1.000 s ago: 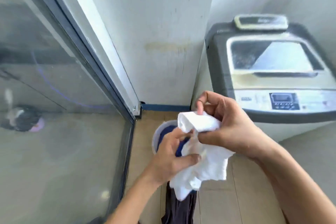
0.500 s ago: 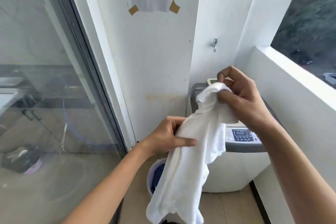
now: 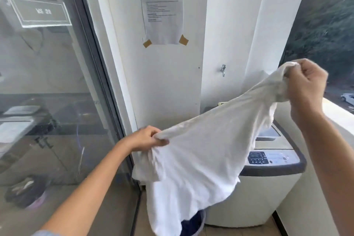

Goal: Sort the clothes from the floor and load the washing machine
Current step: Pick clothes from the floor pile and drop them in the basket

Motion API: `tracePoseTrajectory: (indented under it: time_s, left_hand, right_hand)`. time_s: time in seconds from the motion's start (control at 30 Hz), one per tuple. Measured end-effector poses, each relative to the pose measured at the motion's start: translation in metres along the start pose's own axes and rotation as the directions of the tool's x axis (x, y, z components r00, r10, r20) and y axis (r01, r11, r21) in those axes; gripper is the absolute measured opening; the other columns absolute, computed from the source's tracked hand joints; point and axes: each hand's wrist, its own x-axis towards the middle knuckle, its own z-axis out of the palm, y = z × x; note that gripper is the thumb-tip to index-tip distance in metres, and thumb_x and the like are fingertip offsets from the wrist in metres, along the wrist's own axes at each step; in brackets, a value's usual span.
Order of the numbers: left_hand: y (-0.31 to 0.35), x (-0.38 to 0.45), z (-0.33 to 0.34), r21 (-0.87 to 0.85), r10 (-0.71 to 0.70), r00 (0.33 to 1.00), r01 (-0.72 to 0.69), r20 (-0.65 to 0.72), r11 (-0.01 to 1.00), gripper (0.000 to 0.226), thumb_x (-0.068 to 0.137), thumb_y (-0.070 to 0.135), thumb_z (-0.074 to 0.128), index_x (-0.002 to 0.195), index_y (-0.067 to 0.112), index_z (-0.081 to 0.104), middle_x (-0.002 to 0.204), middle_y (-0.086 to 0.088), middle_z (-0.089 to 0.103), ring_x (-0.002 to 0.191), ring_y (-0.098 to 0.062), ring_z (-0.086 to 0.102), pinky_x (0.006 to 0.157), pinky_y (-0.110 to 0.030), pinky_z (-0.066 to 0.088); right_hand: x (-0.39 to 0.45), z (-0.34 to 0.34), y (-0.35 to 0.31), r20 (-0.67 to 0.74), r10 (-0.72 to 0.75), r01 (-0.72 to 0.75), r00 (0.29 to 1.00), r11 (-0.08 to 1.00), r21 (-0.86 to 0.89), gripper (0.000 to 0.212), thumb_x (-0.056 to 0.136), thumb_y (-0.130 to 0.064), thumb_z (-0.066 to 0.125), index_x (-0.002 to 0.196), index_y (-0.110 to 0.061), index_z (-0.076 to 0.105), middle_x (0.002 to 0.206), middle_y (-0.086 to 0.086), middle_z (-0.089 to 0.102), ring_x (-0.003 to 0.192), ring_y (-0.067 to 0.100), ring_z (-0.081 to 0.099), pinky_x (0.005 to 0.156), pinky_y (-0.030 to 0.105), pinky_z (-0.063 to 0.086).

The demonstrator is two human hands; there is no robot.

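With the left hand [image 3: 147,138] pinching one edge and the right hand [image 3: 304,84] gripping the bunched top at two o'clock, the white garment [image 3: 201,159] is hanging spread before the washing machine [image 3: 268,184], so I'd judge checking it, then lowering it in loosely.

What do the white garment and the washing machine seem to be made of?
White garment: soft, thin matte fabric, probably cotton knit; it drapes and wrinkles between both hands. Washing machine: smooth cream body, painted metal or plastic, unclear which; its grey top rim looks like glossy plastic.
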Motion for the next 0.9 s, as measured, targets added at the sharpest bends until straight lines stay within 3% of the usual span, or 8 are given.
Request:
tracePoseTrajectory:
  time_s: [0.17, 0.37, 0.47, 0.6, 0.67, 0.77, 0.83, 0.9]
  left_hand:
    - [0.030, 0.011, -0.041, -0.373, -0.140, 0.933, 0.007, -0.331, 0.928, 0.033, 0.077, 0.049, 0.068, 0.084, 0.016, 0.069, 0.077, -0.005, 0.060, 0.075, -0.018, 0.057, 0.070, -0.033, 0.040]
    - [0.064, -0.001, -0.063, -0.265, -0.091, 0.831, -0.070, -0.549, 0.962, 0.039, 0.091, 0.031, 0.043, 0.094, 0.001, 0.066, 0.082, -0.006, 0.061, 0.075, -0.023, 0.056, 0.066, -0.032, 0.041]
    - [0.088, -0.001, -0.053, -0.519, -0.140, 0.908, -0.095, -0.395, 0.849, 0.034, 0.104, 0.030, 0.039, 0.099, 0.012, 0.068, 0.091, -0.006, 0.069, 0.080, -0.024, 0.065, 0.064, -0.030, 0.051]
    - [0.115, -0.009, -0.039, -0.550, -0.069, 0.990, -0.007, -0.119, 0.835, 0.065, 0.092, 0.078, 0.039, 0.129, 0.032, 0.066, 0.121, 0.001, 0.076, 0.112, -0.019, 0.071, 0.096, -0.041, 0.055]
    - [0.120, -0.011, -0.033, -0.566, 0.068, 0.997, -0.069, -0.022, 0.821, 0.070, 0.085, 0.081, 0.044, 0.132, 0.034, 0.066, 0.127, 0.002, 0.074, 0.119, -0.019, 0.069, 0.102, -0.043, 0.053]
    - [0.120, -0.017, -0.025, -0.736, 0.298, 0.953, -0.244, -0.060, 0.632, 0.055, 0.094, 0.051, 0.051, 0.136, 0.017, 0.064, 0.131, -0.004, 0.072, 0.124, -0.022, 0.066, 0.108, -0.039, 0.050]
    - [0.121, -0.017, -0.022, -0.790, 0.287, 0.941, -0.312, -0.179, 0.528, 0.037, 0.088, 0.036, 0.063, 0.118, 0.017, 0.072, 0.116, -0.004, 0.076, 0.111, -0.020, 0.070, 0.102, -0.035, 0.051]
    - [0.126, -0.013, -0.021, -0.694, 0.257, 0.913, -0.407, -0.316, 0.593, 0.015, 0.087, 0.019, 0.070, 0.099, 0.020, 0.078, 0.102, -0.003, 0.078, 0.100, -0.016, 0.073, 0.091, -0.029, 0.055]
  right_hand:
    - [-0.016, 0.015, 0.019, 0.206, 0.075, -0.059, 0.976, 0.995, -0.087, 0.018, 0.097, -0.037, 0.063, 0.089, -0.025, 0.075, 0.076, 0.001, 0.071, 0.063, 0.010, 0.059, 0.062, 0.030, 0.048]
    - [-0.031, 0.036, 0.030, 0.185, 0.165, -0.169, 0.969, 0.986, 0.007, 0.042, 0.096, -0.049, 0.061, 0.075, -0.013, 0.054, 0.069, 0.002, 0.036, 0.063, 0.015, 0.034, 0.057, 0.033, 0.028]
    - [-0.045, 0.057, 0.025, 0.328, 0.254, -0.287, 0.910, 0.956, 0.056, 0.036, 0.100, -0.043, 0.060, 0.083, -0.011, 0.061, 0.069, 0.009, 0.043, 0.063, 0.021, 0.041, 0.054, 0.030, 0.033]
    - [-0.082, 0.085, 0.000, 0.620, 0.204, -0.370, 0.758, 0.917, 0.150, 0.035, 0.108, -0.028, 0.056, 0.103, 0.004, 0.070, 0.084, 0.012, 0.067, 0.075, 0.022, 0.062, 0.062, 0.027, 0.052]
    - [-0.092, 0.093, -0.013, 0.718, 0.144, -0.444, 0.681, 0.861, 0.249, 0.027, 0.109, -0.019, 0.053, 0.112, -0.001, 0.073, 0.092, 0.012, 0.072, 0.081, 0.020, 0.069, 0.073, 0.029, 0.061]
    - [-0.095, 0.095, -0.031, 0.786, 0.072, -0.527, 0.614, 0.779, 0.340, 0.029, 0.109, -0.013, 0.049, 0.131, -0.007, 0.068, 0.122, 0.014, 0.073, 0.111, 0.025, 0.071, 0.098, 0.035, 0.059]
    - [-0.096, 0.090, -0.038, 0.856, 0.055, -0.593, 0.514, 0.744, 0.308, 0.039, 0.107, -0.012, 0.052, 0.145, -0.010, 0.057, 0.138, 0.015, 0.067, 0.124, 0.026, 0.067, 0.106, 0.036, 0.055]
    - [-0.098, 0.084, -0.040, 0.888, 0.042, -0.585, 0.458, 0.766, 0.266, 0.051, 0.099, -0.008, 0.063, 0.149, -0.015, 0.054, 0.139, 0.017, 0.066, 0.124, 0.028, 0.067, 0.108, 0.040, 0.053]
